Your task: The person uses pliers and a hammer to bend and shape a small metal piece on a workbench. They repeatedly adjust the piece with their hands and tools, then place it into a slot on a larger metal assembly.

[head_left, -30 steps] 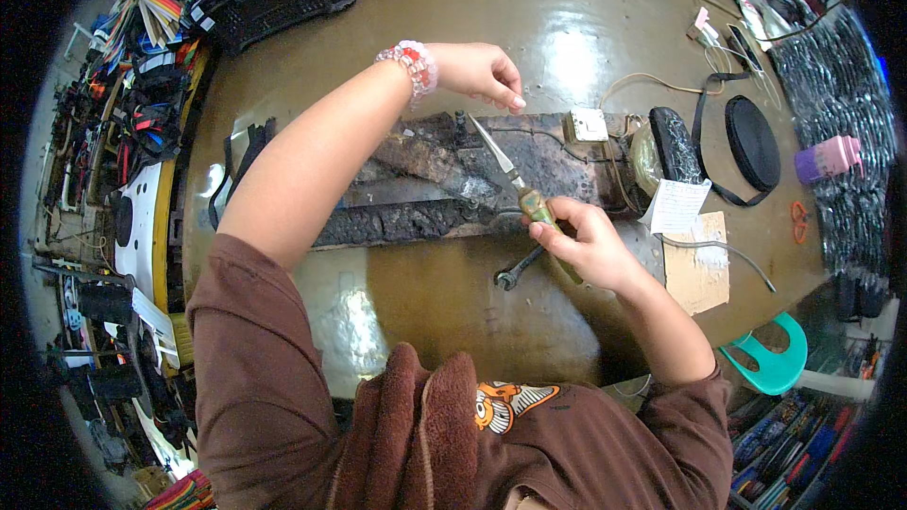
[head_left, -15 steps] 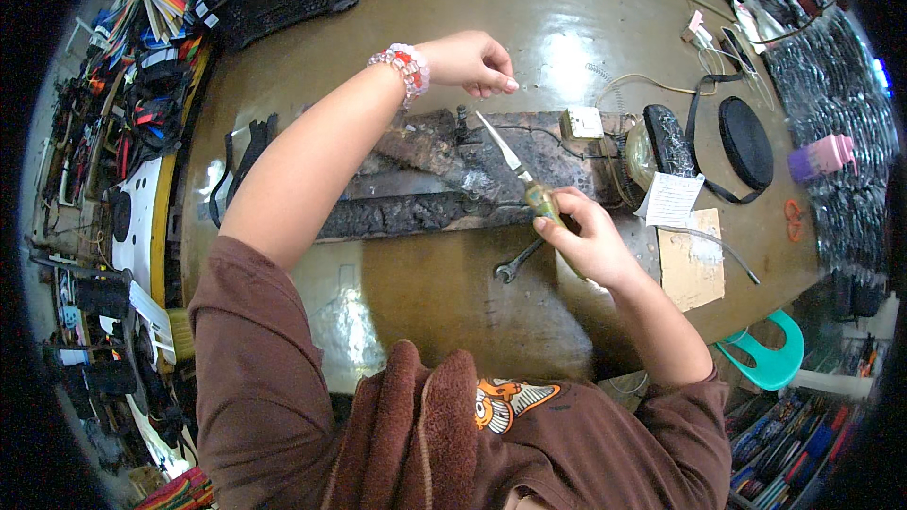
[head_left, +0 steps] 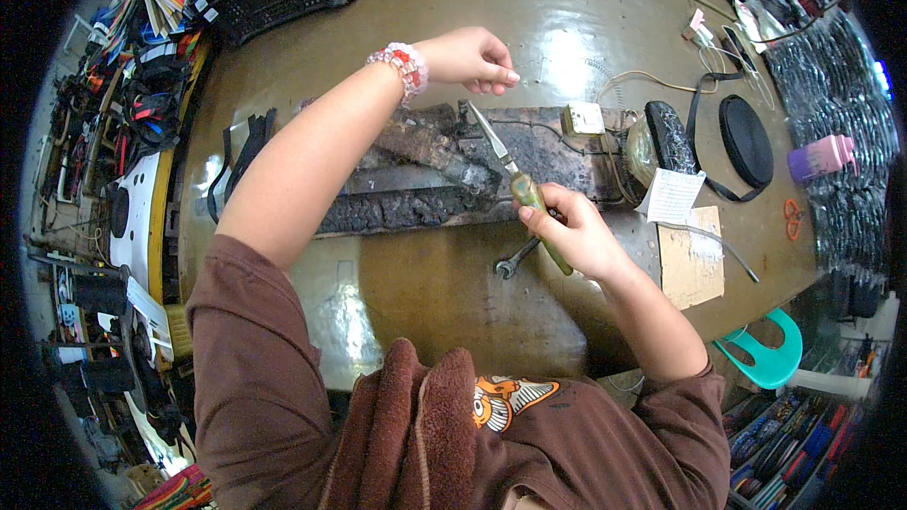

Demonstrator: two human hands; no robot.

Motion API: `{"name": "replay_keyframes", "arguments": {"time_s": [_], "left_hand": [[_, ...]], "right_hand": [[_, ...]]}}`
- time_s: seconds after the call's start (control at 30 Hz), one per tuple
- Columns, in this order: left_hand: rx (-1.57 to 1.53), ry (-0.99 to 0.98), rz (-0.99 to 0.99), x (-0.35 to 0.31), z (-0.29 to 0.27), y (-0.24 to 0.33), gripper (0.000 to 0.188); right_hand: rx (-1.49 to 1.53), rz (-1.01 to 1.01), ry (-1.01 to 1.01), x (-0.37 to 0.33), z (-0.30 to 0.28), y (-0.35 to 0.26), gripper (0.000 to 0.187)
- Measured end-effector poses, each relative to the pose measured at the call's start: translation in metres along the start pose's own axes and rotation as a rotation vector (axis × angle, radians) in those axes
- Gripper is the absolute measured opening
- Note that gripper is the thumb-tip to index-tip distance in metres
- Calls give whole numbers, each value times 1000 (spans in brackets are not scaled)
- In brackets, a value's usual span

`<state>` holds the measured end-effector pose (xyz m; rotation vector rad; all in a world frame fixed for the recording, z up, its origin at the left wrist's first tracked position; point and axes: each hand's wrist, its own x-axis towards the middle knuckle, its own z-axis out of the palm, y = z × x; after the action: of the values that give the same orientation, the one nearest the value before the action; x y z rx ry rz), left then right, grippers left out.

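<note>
Okay, so here's how it looks right now: the right hand (head_left: pixel 578 234) has a pair of long-nosed pliers (head_left: pixel 525 192), fingers and thumb wrapped snugly around the green handle, with the slim tip angled up and away from the body. The tip is right by a little dark post (head_left: pixel 463 111) at the far edge of a scorched board (head_left: pixel 576 170) lying on the shiny brown bench (head_left: pixel 425 283). Can't tell if the tip actually touches the post or just sits over it, or if the pliers are gripping anything. The left hand (head_left: pixel 474 59) is up past the board's far edge, fingers curled in with the thumb tip against the forefinger; no idea if something tiny is pinched there, too small to make out. My read on the step: some fiddly two-handed bit around that post, pliers on one side, fingertips on the other. Next move, I'd say, calls for a steady right wrist and careful aim of the tip, keeping the left fingertips clear of it. Also worth minding the wrench (head_left: pixel 506 268) lying just below the right hand, could snag the handle end.
</note>
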<state>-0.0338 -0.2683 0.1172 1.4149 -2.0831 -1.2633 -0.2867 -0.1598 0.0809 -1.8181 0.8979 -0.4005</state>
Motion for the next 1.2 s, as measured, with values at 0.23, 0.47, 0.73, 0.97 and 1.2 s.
{"name": "replay_keyframes", "arguments": {"time_s": [0.23,0.47,0.73,0.97,1.2], "left_hand": [[109,126,-24,-5,4,-2,29],[131,439,-306,-16,8,-26,28],[-137,631,-323,-49,-26,-24,23],[-26,491,332,-42,-8,136,24],[-290,467,548,-149,-17,268,38]], "right_hand": [[311,62,-94,0,8,3,27],[526,116,-100,-8,25,6,25],[5,-94,99,-45,33,2,23],[-788,-102,258,-128,-15,21,23],[-774,-274,515,-139,-22,84,28]]}}
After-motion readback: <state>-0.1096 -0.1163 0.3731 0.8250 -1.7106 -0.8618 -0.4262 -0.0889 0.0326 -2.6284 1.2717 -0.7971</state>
